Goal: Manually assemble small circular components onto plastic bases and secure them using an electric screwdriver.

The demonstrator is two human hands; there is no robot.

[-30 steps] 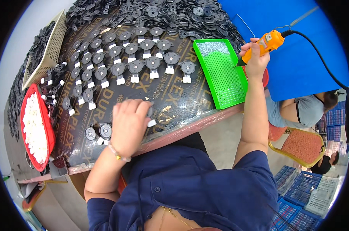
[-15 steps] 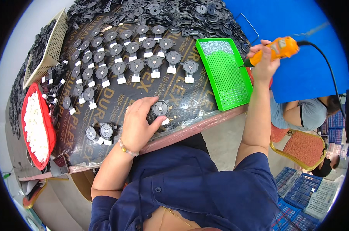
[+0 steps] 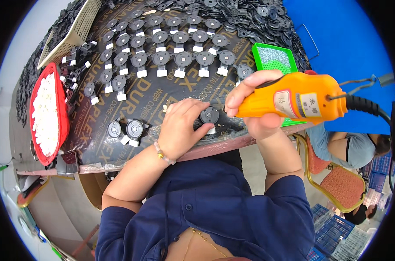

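My left hand (image 3: 180, 128) rests on the table with thumb and forefinger curled round a black round plastic part (image 3: 209, 115), which has a white block (image 3: 212, 130) at its near side. In my right hand (image 3: 266, 124) is an orange corded electric screwdriver (image 3: 293, 96), held almost level above the table. Its front end points left at the round part; my fingers hide most of the tip, so contact cannot be made out. Two similar parts (image 3: 134, 128) lie left of my left hand. Partly behind the screwdriver is a green perforated tray (image 3: 256, 56) of small silvery screws (image 3: 273, 57).
Rows of similar black parts with white blocks (image 3: 180, 59) cover the middle of the table. Loose black pieces (image 3: 267, 21) are heaped at the back. A red basket of white pieces (image 3: 63, 108) and a beige crate (image 3: 77, 32) stand left. Another person (image 3: 350, 148) sits at right.
My right hand has brought the screwdriver from over the green tray leftward and nearer, beside the round part. My left hand keeps its place round that part. The view has shifted slightly.
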